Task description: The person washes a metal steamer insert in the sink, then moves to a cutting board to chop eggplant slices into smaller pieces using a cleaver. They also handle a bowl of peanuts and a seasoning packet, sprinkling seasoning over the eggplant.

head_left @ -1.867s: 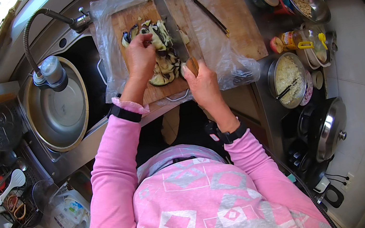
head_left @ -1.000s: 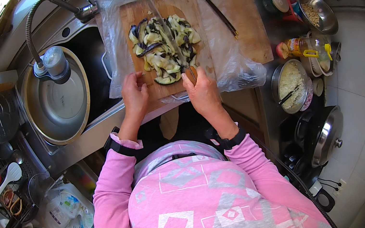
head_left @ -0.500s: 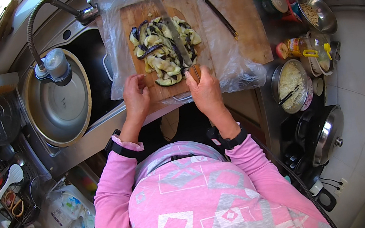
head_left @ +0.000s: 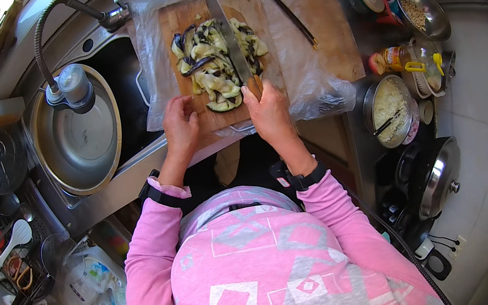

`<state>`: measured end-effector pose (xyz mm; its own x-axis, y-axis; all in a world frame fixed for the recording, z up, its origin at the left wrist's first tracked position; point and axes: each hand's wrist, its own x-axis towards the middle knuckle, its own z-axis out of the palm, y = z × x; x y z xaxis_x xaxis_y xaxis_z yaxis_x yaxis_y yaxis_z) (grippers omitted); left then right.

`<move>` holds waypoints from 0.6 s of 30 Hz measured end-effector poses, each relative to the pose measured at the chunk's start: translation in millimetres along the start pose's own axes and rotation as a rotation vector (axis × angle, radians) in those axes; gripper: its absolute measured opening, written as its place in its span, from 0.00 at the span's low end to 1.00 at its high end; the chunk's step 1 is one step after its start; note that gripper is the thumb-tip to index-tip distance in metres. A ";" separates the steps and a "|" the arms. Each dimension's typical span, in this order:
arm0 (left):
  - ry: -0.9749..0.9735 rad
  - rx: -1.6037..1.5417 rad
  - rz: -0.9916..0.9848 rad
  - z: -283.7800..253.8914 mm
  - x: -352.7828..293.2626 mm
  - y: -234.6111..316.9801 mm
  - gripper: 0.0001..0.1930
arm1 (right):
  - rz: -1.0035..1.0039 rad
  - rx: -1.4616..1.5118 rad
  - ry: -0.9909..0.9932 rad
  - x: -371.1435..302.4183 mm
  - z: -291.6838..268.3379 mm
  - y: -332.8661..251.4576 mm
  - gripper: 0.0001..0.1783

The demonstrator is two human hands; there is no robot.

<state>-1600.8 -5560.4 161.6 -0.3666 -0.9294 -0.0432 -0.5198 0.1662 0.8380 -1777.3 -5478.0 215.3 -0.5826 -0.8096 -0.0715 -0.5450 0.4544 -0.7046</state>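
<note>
A pile of soft cooked eggplant pieces, pale with dark purple skin, lies on a wooden cutting board. My right hand is closed round the wooden handle of a cleaver. Its blade points away from me and stands among the pieces, right of the pile's middle. Next to the board's near left corner is my left hand, its fingers loosely bent and the thumb apart, holding nothing that I can see. Clear plastic sheeting spreads around and under the board.
Dark chopsticks lie on a second wooden board at the right. Left is a sink with a large metal basin beneath a flexible faucet. A bowl of white chopped food and a lidded pan stand right.
The cleaver and my right hand have shifted slightly left and away from me, and the blade's flat side shows more. My left hand stays almost where it was.
</note>
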 end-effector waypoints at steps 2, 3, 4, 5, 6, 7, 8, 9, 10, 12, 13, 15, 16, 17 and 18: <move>0.012 -0.046 0.016 0.8 0.2 0.7 0.15 | 0.052 0.010 -0.014 0.8 1.1 -3.0 0.20; -0.003 -0.025 0.003 1.0 0.4 1.1 0.15 | 0.033 0.001 -0.007 2.5 2.0 -4.5 0.19; -0.011 -0.011 -0.009 1.3 1.2 1.4 0.15 | 0.066 -0.040 -0.051 2.6 1.2 -4.4 0.19; -0.011 -0.005 -0.001 0.5 2.1 1.5 0.15 | 0.045 -0.045 -0.055 2.4 0.0 -4.0 0.19; -0.015 0.002 -0.015 -0.1 3.4 1.4 0.16 | 0.010 -0.013 -0.022 2.7 -2.8 -1.9 0.18; -0.023 -0.002 -0.019 -1.2 3.2 1.0 0.16 | 0.036 -0.002 -0.020 1.5 -6.2 1.4 0.19; -0.042 -0.009 -0.050 -1.8 2.6 0.6 0.17 | 0.009 0.030 0.022 -0.5 -11.6 5.9 0.19; -0.040 -0.025 -0.032 -2.7 2.8 -0.3 0.17 | -0.028 0.060 0.072 -0.9 -17.6 11.3 0.19; -0.048 -0.042 -0.042 -3.4 2.1 -1.0 0.16 | 0.038 0.044 0.072 -4.0 -25.4 18.2 0.21; -0.060 -0.075 -0.103 -1.0 1.1 -0.8 0.17 | 0.113 -0.028 0.091 -3.1 -40.2 34.2 0.20; -0.067 -0.092 -0.154 2.0 1.5 0.4 0.17 | 0.152 -0.078 0.108 -1.1 -44.3 40.7 0.19; -0.073 -0.200 -0.294 7.7 4.4 4.1 0.19 | 0.286 0.091 -0.010 2.7 -50.4 49.0 0.20; -0.073 -0.292 -0.382 14.8 6.6 7.8 0.20 | 0.460 0.226 -0.120 3.2 -52.5 51.2 0.20; -0.073 -0.384 -0.471 22.1 8.6 12.1 0.22 | 0.638 0.363 -0.220 4.0 -51.8 51.2 0.20; -0.079 -0.473 -0.566 26.6 11.5 15.3 0.24 | 0.638 0.413 -0.264 3.8 -49.9 49.6 0.19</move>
<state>-1633.5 -5559.8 159.5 -0.2050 -0.8016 -0.5617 -0.2641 -0.5073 0.8203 -1836.6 -5440.0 215.2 -0.5164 -0.5251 -0.6764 0.1420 0.7265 -0.6724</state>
